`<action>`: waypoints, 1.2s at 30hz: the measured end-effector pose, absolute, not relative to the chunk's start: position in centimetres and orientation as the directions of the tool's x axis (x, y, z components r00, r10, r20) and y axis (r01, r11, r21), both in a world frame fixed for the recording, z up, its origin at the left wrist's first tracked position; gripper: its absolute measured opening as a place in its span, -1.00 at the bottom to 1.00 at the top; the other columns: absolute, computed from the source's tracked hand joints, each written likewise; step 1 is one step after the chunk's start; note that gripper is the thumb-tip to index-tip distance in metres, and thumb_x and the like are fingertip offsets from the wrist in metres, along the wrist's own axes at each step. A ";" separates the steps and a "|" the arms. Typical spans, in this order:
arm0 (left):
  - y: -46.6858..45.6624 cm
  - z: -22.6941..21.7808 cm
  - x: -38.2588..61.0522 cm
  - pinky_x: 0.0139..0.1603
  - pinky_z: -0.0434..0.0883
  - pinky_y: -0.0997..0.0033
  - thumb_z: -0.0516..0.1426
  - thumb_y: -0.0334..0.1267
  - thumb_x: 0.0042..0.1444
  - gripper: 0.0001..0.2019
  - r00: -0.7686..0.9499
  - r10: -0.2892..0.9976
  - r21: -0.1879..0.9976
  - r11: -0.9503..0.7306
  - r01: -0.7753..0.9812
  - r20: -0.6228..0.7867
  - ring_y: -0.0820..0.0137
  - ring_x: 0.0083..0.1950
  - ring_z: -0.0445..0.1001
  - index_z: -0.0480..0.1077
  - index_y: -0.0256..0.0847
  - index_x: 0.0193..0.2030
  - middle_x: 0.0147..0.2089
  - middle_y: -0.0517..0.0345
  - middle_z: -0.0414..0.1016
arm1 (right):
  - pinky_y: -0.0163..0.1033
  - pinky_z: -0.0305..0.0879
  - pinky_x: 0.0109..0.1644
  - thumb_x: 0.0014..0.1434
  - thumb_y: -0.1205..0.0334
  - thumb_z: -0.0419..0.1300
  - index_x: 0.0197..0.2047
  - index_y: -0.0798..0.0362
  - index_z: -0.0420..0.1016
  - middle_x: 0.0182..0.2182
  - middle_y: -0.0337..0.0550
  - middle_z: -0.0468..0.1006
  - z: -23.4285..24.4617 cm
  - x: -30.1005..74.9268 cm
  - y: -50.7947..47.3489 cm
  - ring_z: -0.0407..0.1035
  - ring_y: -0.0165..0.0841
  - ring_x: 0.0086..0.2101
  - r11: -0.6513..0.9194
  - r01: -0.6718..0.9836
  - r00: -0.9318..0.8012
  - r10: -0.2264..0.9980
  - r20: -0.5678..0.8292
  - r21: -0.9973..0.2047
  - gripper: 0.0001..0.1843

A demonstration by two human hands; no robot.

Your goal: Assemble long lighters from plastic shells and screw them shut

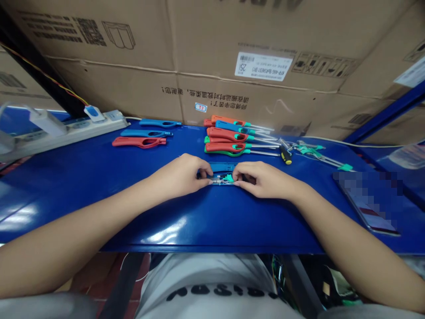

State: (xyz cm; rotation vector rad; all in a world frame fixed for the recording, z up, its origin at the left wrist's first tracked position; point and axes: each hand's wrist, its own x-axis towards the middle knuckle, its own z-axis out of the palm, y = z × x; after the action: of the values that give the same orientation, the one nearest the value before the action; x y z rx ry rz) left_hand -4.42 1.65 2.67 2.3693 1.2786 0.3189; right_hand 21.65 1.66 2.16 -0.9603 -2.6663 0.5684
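Observation:
Both hands meet at the middle of the blue table (99, 177). My left hand (186, 175) and my right hand (260, 177) pinch the two ends of a blue lighter shell (222, 168) that lies flat, with a green trigger piece and small metal parts showing between the fingertips. Fingers of both hands are closed on it.
Behind lie a stack of assembled red, blue and green long-nosed lighters (232, 135), three loose handle shells (142, 133) to the left, a screwdriver (284, 153) and green-tipped metal parts (318, 153). A power strip (66, 128) sits far left, a phone (368, 199) right, cardboard boxes (212, 57) behind.

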 end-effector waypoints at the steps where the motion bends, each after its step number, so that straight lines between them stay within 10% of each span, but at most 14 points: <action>1: 1.6 2.8 -4.4 -0.32 0.33 0.45 0.27 -0.24 0.13 -0.85 0.542 0.840 0.466 -0.477 0.745 -0.005 0.39 -0.35 0.53 0.62 -0.12 -0.16 -0.28 0.18 0.65 | -0.31 0.17 -0.28 0.28 0.30 0.19 -0.22 0.07 0.47 -0.35 -0.21 0.52 2.1 21.6 1.7 0.31 -0.42 -0.38 0.700 0.561 -0.745 0.660 0.100 -0.442 -0.96; 11: 0.4 3.6 -4.0 -0.14 0.42 0.32 0.18 -0.20 0.25 -0.82 0.629 0.764 0.232 -0.643 0.730 0.143 0.22 -0.05 0.52 0.58 -0.10 -0.08 -0.05 0.09 0.58 | -0.30 0.22 -0.25 0.26 0.41 0.15 -0.14 0.07 0.50 -0.29 -0.18 0.56 2.5 21.9 1.8 0.35 -0.40 -0.36 0.649 0.534 -0.747 0.663 0.058 -0.542 -0.86; 17: -0.1 2.5 -3.3 0.14 0.43 0.15 0.10 -0.28 0.34 -0.75 0.798 0.553 0.209 -0.832 0.514 0.238 0.18 0.11 0.46 0.50 -0.13 0.09 0.12 -0.02 0.49 | -0.30 0.24 -0.26 0.24 0.41 0.17 -0.15 0.08 0.51 -0.28 -0.15 0.57 2.6 22.0 1.8 0.36 -0.38 -0.34 0.662 0.522 -0.756 0.651 0.069 -0.537 -0.85; 36: 0.1 1.7 -3.1 0.15 0.44 0.15 0.05 -0.30 0.37 -0.74 0.809 0.554 0.247 -0.827 0.506 0.195 0.20 0.09 0.52 0.49 -0.17 0.10 0.11 -0.02 0.51 | -0.22 0.32 -0.11 0.29 0.40 0.13 -0.01 0.03 0.53 -0.11 -0.07 0.59 2.2 22.4 2.1 0.45 -0.29 -0.17 0.729 0.457 -0.803 0.584 0.116 -0.509 -0.75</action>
State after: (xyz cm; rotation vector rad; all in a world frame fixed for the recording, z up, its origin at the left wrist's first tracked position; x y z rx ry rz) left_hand -3.07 0.11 1.70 2.8122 0.8311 0.3870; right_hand 22.37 2.13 2.16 -0.8192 -2.6651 0.6813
